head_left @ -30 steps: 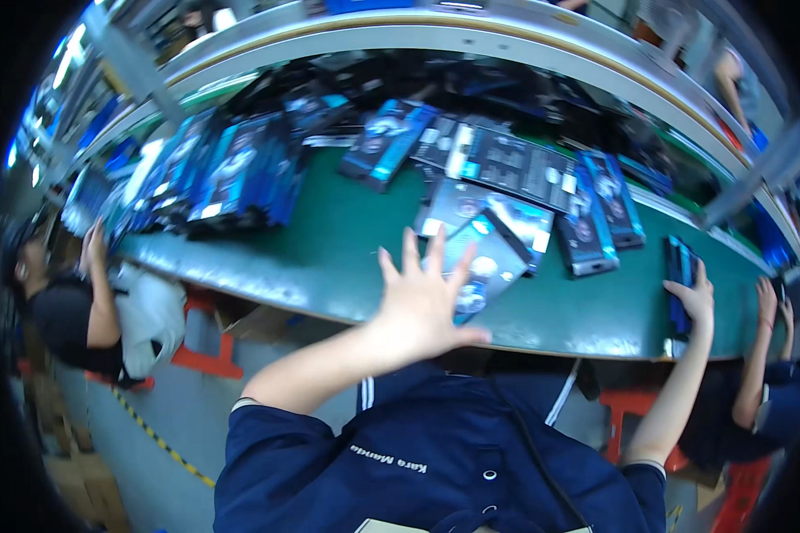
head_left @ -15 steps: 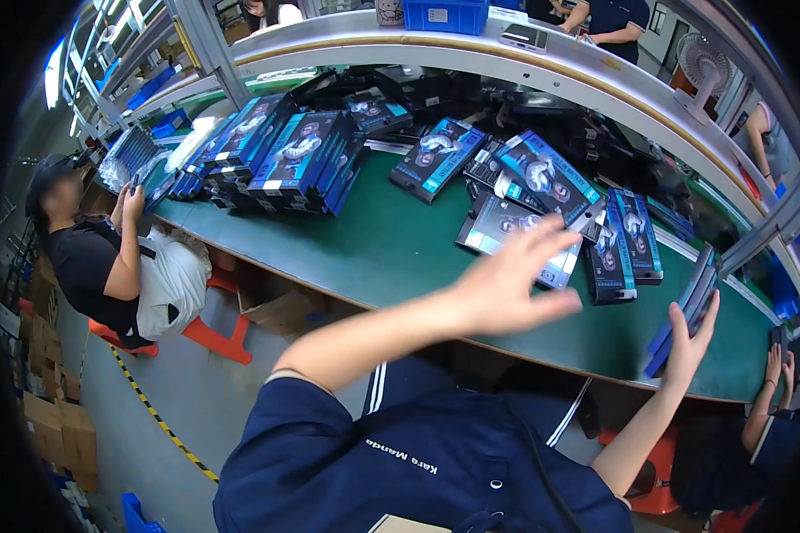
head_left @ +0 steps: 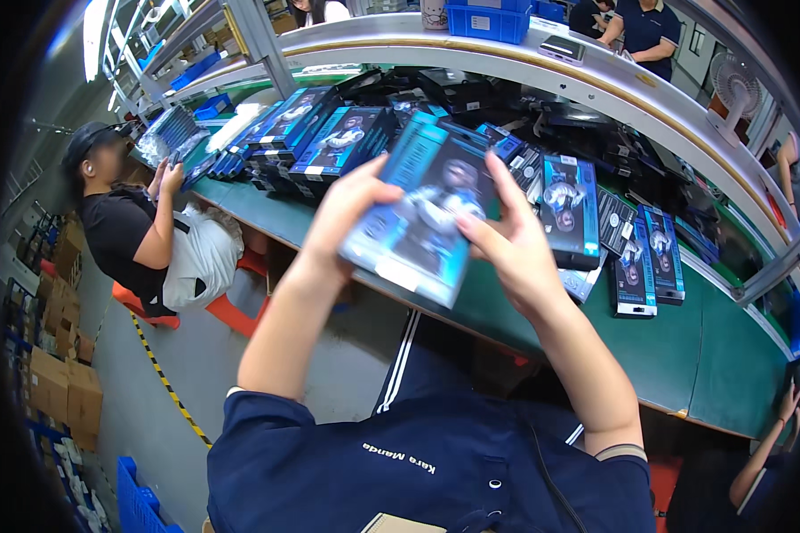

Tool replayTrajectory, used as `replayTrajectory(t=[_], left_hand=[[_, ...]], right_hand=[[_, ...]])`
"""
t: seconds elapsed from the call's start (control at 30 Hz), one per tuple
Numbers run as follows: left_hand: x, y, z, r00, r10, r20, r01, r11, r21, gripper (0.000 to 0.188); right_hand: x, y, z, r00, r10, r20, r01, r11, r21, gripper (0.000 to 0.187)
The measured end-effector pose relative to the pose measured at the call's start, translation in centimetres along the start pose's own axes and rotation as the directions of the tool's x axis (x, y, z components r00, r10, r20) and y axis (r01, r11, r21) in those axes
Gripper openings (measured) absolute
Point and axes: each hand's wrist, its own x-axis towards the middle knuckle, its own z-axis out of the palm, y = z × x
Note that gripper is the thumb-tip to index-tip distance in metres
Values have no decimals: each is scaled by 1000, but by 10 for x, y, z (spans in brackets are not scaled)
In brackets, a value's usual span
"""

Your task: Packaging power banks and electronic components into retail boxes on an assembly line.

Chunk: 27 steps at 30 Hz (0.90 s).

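Observation:
A flat black-and-blue cardboard product box with a printed picture on its front is held up over the table's near edge, tilted and slightly blurred. My left hand grips its left side. On the other side my right hand is closed on it, the thumb lying across the printed front. Whether a second box lies behind it is hidden. Just right of my right hand, a similar box rests on other boxes. Two narrower-looking boxes, a nearer one and a farther one, lie beyond it to the right.
Stacked boxes stand on the green table at left, with black packages heaped behind. A shelf carrying a blue bin spans the back. A seated person is at left; another person's hands show at far right.
My right hand has come left from the table's right side, carrying the boxed item. My left hand, open over the boxes before, has moved left and closed on it. The view has shifted.

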Motion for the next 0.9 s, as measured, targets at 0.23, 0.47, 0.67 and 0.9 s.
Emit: replayTrajectory(t=[0.23,0.47,0.67,0.9], left_hand=[[31,75,-74,901,109,-419,28,952,306,32],[40,39,-93,588,804,89,-32,-86,996,34],[11,-57,-82,365,902,232,117,-291,949,68],[-52,-178,29,833,437,339,-407,68,911,59]], right_hand=[[112,26,66,998,4,70,-16,984,175,94],[178,107,87,945,-96,-312,-33,923,-383,57],[124,81,58,977,-211,3,168,768,-619,62],[-10,68,-39,930,-308,201,308,352,-884,48]])
